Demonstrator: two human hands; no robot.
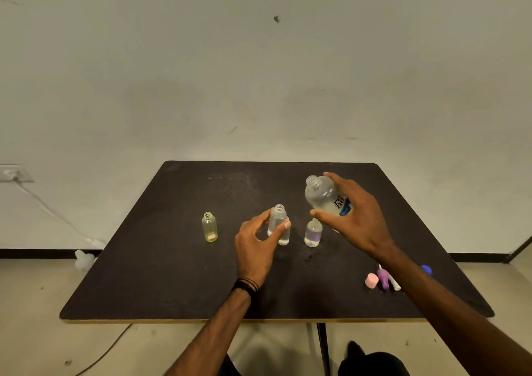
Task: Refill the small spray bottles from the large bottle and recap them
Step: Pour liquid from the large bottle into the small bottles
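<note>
On the matte black table (172, 275), the left hand (256, 246) pinches a clear, uncapped small bottle (277, 218). Just right of it, the right hand (357, 217) grips the tilted, transparent large bottle (324, 195) above a purple-labelled bottle (313, 233). Left stands a yellowish bottle (210, 227); another, possibly clear, hides behind the thumb.

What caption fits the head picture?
Right hand tilts large bottle toward small bottle in left hand.
</note>
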